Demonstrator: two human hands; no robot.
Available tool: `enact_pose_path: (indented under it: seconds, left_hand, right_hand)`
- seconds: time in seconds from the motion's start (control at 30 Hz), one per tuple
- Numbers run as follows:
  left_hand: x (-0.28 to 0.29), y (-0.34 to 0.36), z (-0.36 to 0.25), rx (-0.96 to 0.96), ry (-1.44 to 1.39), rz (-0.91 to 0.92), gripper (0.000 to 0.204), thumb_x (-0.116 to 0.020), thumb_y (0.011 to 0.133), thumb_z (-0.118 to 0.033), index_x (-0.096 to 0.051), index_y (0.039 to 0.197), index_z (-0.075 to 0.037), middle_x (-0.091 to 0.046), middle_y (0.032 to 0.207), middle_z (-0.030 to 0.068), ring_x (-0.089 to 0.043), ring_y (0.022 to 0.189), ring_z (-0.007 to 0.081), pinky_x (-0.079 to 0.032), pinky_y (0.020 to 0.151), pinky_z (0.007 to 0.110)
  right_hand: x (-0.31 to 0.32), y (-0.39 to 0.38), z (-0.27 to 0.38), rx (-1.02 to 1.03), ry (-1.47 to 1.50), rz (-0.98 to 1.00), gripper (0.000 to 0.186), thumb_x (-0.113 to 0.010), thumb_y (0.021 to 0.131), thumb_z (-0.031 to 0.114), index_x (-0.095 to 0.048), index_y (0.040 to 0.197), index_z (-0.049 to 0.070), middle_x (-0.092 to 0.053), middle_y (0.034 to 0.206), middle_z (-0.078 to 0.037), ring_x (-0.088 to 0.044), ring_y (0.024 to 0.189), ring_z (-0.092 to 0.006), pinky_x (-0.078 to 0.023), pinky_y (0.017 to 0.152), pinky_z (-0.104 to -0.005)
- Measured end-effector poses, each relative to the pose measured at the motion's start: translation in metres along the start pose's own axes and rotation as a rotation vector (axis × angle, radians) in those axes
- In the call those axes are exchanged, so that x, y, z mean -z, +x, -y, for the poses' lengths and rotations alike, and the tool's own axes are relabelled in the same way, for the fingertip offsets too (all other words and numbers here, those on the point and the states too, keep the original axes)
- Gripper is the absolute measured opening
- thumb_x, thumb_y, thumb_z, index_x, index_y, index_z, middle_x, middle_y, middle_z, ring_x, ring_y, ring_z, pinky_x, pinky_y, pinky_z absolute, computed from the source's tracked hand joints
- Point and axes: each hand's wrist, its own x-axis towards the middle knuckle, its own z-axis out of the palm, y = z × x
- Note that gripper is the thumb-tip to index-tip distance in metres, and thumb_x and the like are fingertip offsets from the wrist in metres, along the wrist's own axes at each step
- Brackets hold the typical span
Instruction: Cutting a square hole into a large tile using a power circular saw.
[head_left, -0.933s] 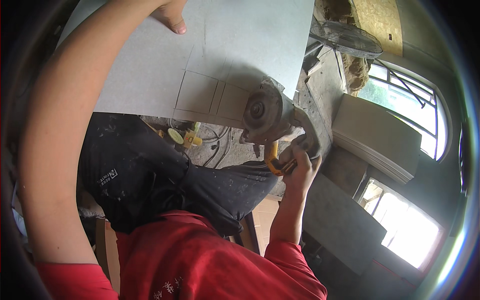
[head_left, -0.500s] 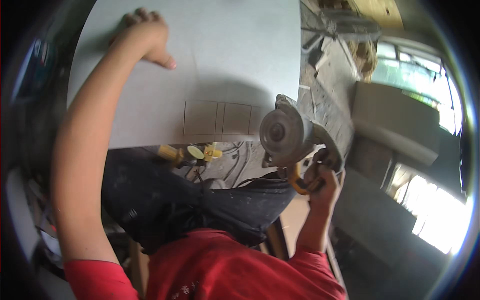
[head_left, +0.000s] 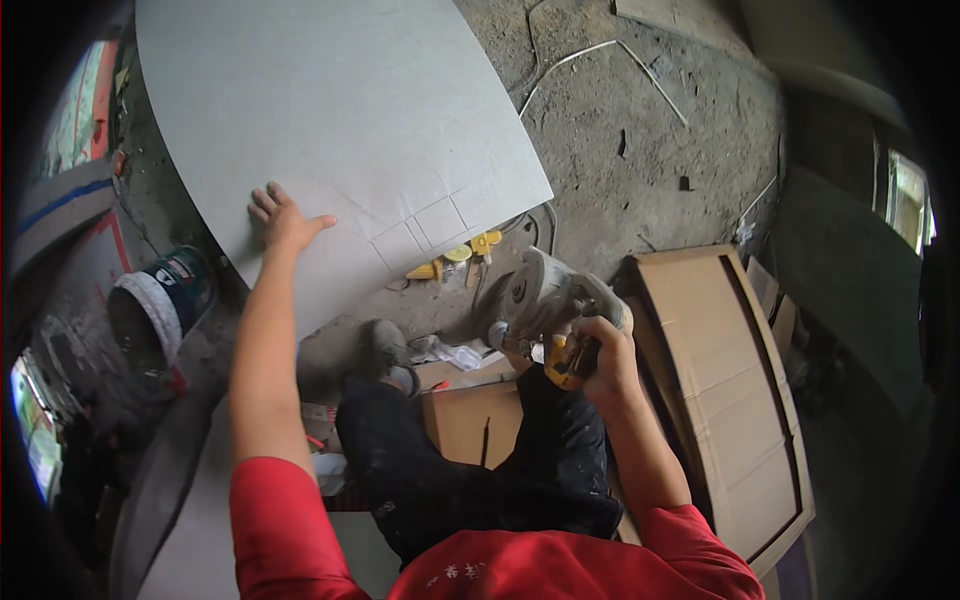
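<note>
My left hand [head_left: 287, 222] lies on a large light-grey slab [head_left: 340, 100], fingers spread, near its close edge. Thin dark lines form small rectangles [head_left: 435, 222] near that edge, to the right of the hand; whether they are drawn or cut I cannot tell. My right hand [head_left: 610, 355] is wrapped round the handle of a circular saw [head_left: 540, 285] with a grey disc and guard and yellow on its body. Apart from the slab, the saw hangs in front of my right leg. Below the slab's edge, a yellow clamp-like device [head_left: 457, 254] is partly hidden.
Large flat cardboard boxes [head_left: 720, 380] lean at the right. A bucket [head_left: 160, 305] lies tipped at the left. A small cardboard box [head_left: 470, 420] sits between my legs. A pale strip [head_left: 575, 58] and dark cables lie on the dusty floor [head_left: 660, 150].
The view has turned, showing more floor and boxes. The saw has moved from the slab's right edge back toward my body. My left hand now rests nearer the slab's close edge.
</note>
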Motion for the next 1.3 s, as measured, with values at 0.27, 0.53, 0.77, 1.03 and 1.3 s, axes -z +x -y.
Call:
enact_pose_path:
  seconds: [0.27,0.53,0.77,1.03,1.3]
  left_hand:
    - [0.023,0.108,0.051,-0.247,-0.003,0.020,0.128,-0.088,0.067,-0.061,-0.017,0.164,-0.016,-0.024,0.161,0.0331,-0.026,0.148,0.0525,-0.036,0.117,0.058]
    - [0.103,0.270,0.008,-0.166,0.011,0.139,0.120,-0.089,0.070,-0.059,-0.033,0.147,0.013,-0.057,0.137,0.0333,-0.060,0.127,0.0414,-0.050,0.106,0.048]
    - [0.149,0.225,-0.001,-0.154,0.115,0.144,0.112,-0.089,0.071,-0.058,-0.041,0.139,0.016,-0.061,0.130,0.0338,-0.064,0.122,0.0425,-0.053,0.101,0.047]
    - [0.171,0.222,0.002,-0.161,0.043,0.190,0.100,-0.089,0.074,-0.053,-0.049,0.132,0.018,-0.062,0.128,0.0334,-0.066,0.117,0.0387,-0.054,0.097,0.047]
    - [0.174,0.222,0.006,-0.159,-0.026,0.263,0.104,-0.087,0.073,-0.060,-0.048,0.132,0.017,-0.064,0.121,0.0298,-0.067,0.105,0.0372,-0.055,0.081,0.053]
  right_hand:
    - [-0.047,-0.058,-0.044,-0.055,0.274,-0.235,0.008,-0.054,0.085,0.005,-0.060,0.088,0.000,-0.056,0.070,-0.007,-0.057,0.061,-0.0188,-0.048,0.057,-0.0334]
    - [-0.165,-0.070,-0.084,0.135,0.335,-0.415,0.016,-0.059,0.086,0.001,-0.061,0.101,-0.003,-0.064,0.084,-0.008,-0.062,0.067,-0.0173,-0.054,0.062,-0.0335]
    - [-0.207,-0.052,-0.094,0.295,0.519,-0.450,0.013,-0.056,0.087,-0.001,-0.056,0.100,-0.003,-0.060,0.082,-0.011,-0.060,0.067,-0.0193,-0.053,0.064,-0.0345]
    - [-0.213,-0.021,-0.109,0.370,0.514,-0.504,0.010,-0.056,0.087,-0.002,-0.056,0.097,-0.003,-0.060,0.080,-0.009,-0.061,0.066,-0.0183,-0.052,0.063,-0.0337]
    - [-0.211,-0.013,-0.120,0.413,0.488,-0.468,0.009,-0.057,0.086,-0.004,-0.057,0.094,-0.004,-0.060,0.076,-0.009,-0.060,0.064,-0.0185,-0.052,0.063,-0.0325]
